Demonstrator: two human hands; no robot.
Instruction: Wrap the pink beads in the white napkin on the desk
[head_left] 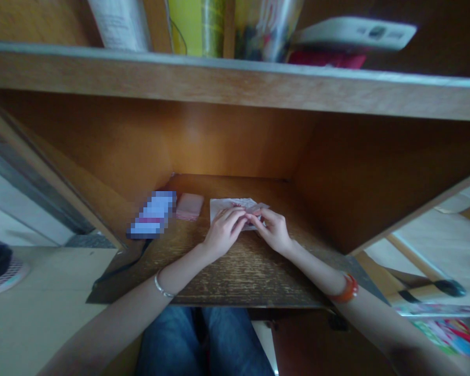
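My left hand (226, 232) and my right hand (273, 230) meet over a white sheet (218, 206) that lies on the wooden desk (227, 277). Fingers and thumbs of both are closed in a pinch, tip to tip. Between them is a small pale pinkish piece (262, 206), which looks like paper; the fingers hide most of it. Dark marks show on the sheet behind the fingertips. Left of the sheet lies a stack of pink paper squares (190, 205), apart from my hands.
A phone with a blurred-out screen (152, 214) stands at the left, a dark cable (129, 266) trailing from it. Wooden side walls enclose the desk, and a shelf edge (227, 78) crosses above. A white device (360, 34) and containers sit up there. A waste basket (3, 271) is on the floor.
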